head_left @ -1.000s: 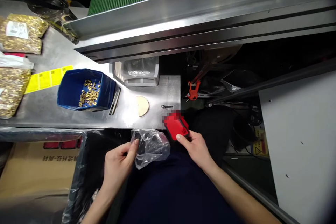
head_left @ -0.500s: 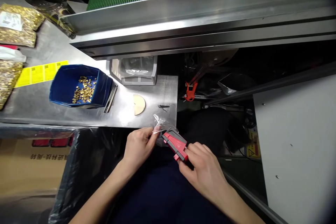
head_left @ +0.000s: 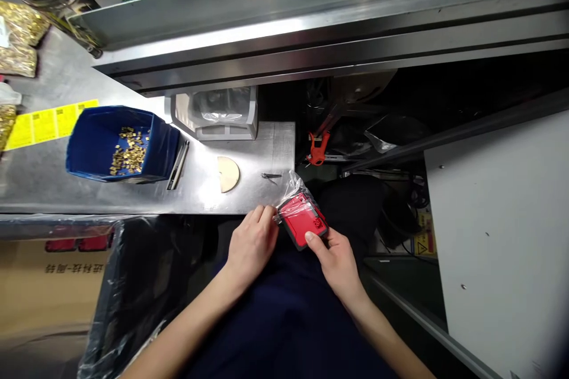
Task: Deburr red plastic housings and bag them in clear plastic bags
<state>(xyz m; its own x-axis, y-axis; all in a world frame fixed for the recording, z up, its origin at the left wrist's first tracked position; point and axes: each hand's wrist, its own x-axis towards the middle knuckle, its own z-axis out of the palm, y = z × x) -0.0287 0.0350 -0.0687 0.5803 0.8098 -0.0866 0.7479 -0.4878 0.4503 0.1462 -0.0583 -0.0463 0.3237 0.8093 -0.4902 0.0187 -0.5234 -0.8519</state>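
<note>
The right hand pinches a red-and-black plastic case between the thumb on its upper face and fingers beneath, holding it tilted just beyond the near right corner of the steel table. A clear plastic bag covers the far part of the case, and the left hand, fingers curled together, pinches the bag's left edge beside it. On the table, a small nail clipper lies near the case, with a pale half-round disc to its left. Farther left stands a blue bin with small brass-coloured pieces inside.
</note>
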